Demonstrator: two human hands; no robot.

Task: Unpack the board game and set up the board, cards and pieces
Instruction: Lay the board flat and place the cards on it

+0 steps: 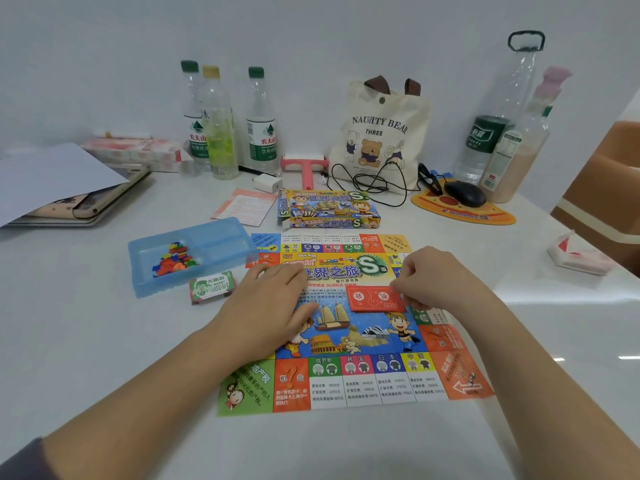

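Centrally, the paper game board [363, 379] is spread flat on the white table [104, 341], and the left hand [273, 306] is laid on its left-middle area with the fingers straight. A stack of red cards [375, 299] is set mid-board, just right of that hand, its upper right corner pinched by the curled fingers of the right hand [433, 278]. A blue tray [221, 237] of coloured pieces [175, 259] and a wad of play money [212, 287] are placed left of the board, the game box [329, 209] beyond it.

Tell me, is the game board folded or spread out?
Spread out. The game board lies flat on the table, square rows visible top, bottom and right; the left hand rests on it.
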